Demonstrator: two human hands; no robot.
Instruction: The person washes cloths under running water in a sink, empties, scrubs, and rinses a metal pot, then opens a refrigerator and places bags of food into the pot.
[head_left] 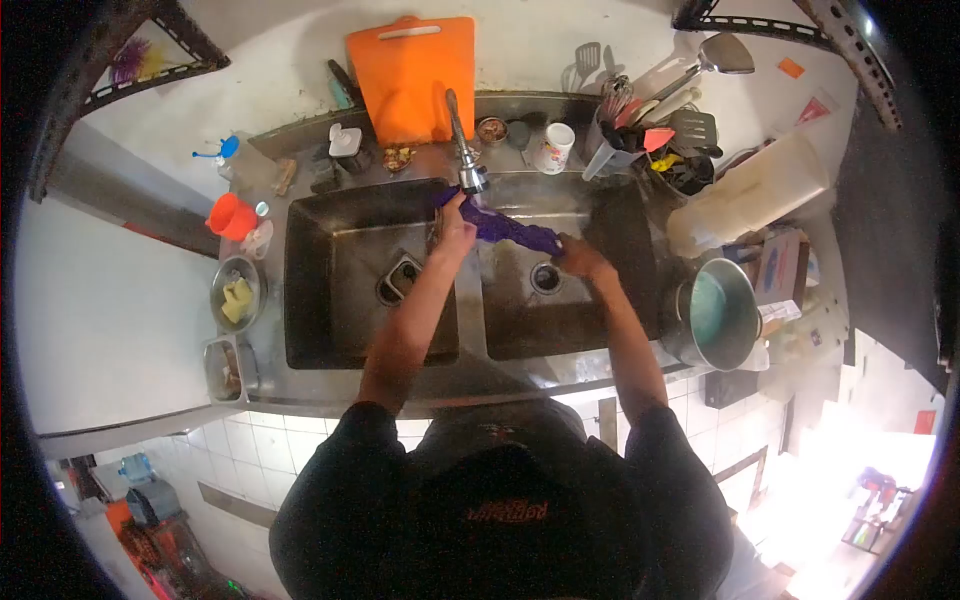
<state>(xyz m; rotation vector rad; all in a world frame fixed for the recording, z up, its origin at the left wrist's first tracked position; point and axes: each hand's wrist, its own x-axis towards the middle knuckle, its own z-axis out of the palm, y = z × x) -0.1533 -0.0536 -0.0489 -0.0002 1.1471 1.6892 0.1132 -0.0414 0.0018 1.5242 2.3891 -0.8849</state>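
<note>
Shirt [500,500], dark, nearest to view; beyond it, front rim of double sink [420,384]. Right hand [582,258]: clenched on lower end of bunched purple cloth [515,232], above right basin [540,325]. Left hand [455,228]: grasping cloth near upper end, above divider [471,310], just below faucet head [473,180]. Cloth: stretched slantwise between both hands. Contact with faucet head: not determinable. Farther back, on counter ledge [432,155]: white tub [555,148], with utensil holder [607,152] to its right, whisk [617,90] inside. Farthest: orange cutting board [412,80], upright against wall [540,40].

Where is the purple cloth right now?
In the head view, the purple cloth is held between the left hand and right hand, its left part by the faucet head, mostly over the right sink basin.
</note>
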